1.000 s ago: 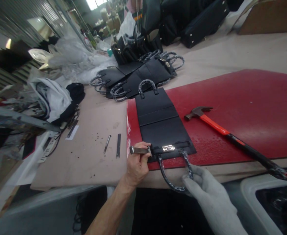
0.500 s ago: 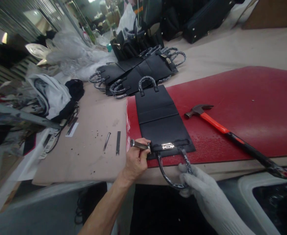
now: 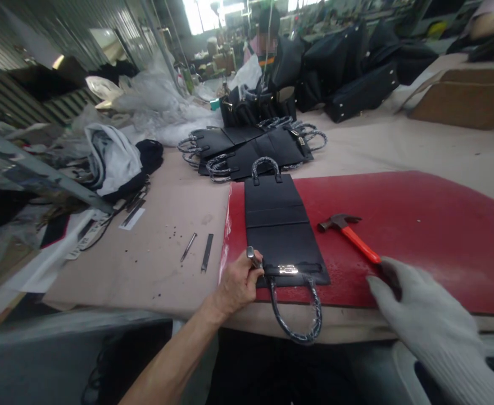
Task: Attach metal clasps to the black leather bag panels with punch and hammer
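Note:
My left hand (image 3: 239, 281) is bare and closed around a short metal punch (image 3: 253, 257), tilted over one end of the strap on a black leather bag panel (image 3: 278, 225). Beside the punch, a shiny metal clasp (image 3: 288, 269) sits on that strap. The panel lies on a red mat, with one plastic-wrapped handle (image 3: 306, 337) hanging over the table's front edge and another at its far end. To the right, my right hand (image 3: 424, 315), in a white glove, is curled over the black grip of a claw hammer (image 3: 359, 243); the grip's end is hidden.
The red mat (image 3: 398, 208) covers the table's front right. Left of it lie a thin metal rod (image 3: 188, 247) and a flat dark strip (image 3: 207, 253). Behind are stacked black panels (image 3: 263, 152), bags (image 3: 360, 93), plastic wrap (image 3: 162, 112) and a person (image 3: 267, 34).
My right hand has let go of the wrapped handle and moved right onto the hammer's grip. The punch in my left hand is tipped more upright. The camera view has lifted.

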Tool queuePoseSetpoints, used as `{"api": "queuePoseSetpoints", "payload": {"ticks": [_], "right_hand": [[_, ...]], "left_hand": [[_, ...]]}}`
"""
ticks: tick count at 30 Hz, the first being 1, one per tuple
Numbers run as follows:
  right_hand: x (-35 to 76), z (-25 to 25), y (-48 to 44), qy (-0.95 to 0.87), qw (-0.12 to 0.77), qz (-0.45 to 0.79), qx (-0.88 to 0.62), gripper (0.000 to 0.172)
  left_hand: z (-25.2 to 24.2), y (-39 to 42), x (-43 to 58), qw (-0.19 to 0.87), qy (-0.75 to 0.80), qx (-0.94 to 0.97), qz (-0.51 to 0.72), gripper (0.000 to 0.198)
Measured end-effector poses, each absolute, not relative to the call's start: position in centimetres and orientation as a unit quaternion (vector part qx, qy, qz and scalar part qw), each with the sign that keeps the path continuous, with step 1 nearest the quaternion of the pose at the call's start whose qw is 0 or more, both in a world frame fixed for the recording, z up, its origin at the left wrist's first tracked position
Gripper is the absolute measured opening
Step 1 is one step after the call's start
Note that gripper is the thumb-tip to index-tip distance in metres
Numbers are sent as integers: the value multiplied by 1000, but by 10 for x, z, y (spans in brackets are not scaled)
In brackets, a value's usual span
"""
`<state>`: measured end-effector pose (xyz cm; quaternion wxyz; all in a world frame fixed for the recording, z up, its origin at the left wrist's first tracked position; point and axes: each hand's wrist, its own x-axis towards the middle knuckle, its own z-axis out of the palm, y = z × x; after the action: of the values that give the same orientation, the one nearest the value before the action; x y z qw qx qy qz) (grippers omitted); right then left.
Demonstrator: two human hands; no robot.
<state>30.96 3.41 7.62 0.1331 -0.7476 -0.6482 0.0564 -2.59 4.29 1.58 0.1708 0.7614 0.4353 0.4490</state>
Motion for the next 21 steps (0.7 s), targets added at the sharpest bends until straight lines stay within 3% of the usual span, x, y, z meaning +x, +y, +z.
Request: {"api": "queuePoseSetpoints", "payload": {"ticks": [3, 6, 8, 12, 14, 17, 19, 21], "right_hand": [[326, 75, 58, -675, 23, -26, -737, 55], [328, 77, 74, -673, -9, 57, -737, 38], [325, 81, 78, -623, 46, 188, -758, 24], [306, 89, 73, -349, 251, 595, -679, 32], [289, 100, 67, -230, 311, 679, -624, 26], [257, 135, 56, -255, 350, 656, -619, 13], [238, 166, 46, -394, 360, 580, -615, 25], [226, 192, 38, -557, 385, 425, -601, 31]], "left_hand": [[16, 42, -25, 185, 449, 755, 441, 23], [19, 43, -23, 204, 456, 751, 433, 20], [22, 43, -22, 211, 458, 749, 429, 18], [25, 43, -20, 224, 467, 740, 429, 16], [25, 43, -20, 234, 470, 735, 429, 15], [23, 44, -20, 243, 471, 730, 431, 15], [22, 44, -21, 248, 474, 728, 429, 15], [21, 44, -22, 249, 476, 729, 424, 15]]}}
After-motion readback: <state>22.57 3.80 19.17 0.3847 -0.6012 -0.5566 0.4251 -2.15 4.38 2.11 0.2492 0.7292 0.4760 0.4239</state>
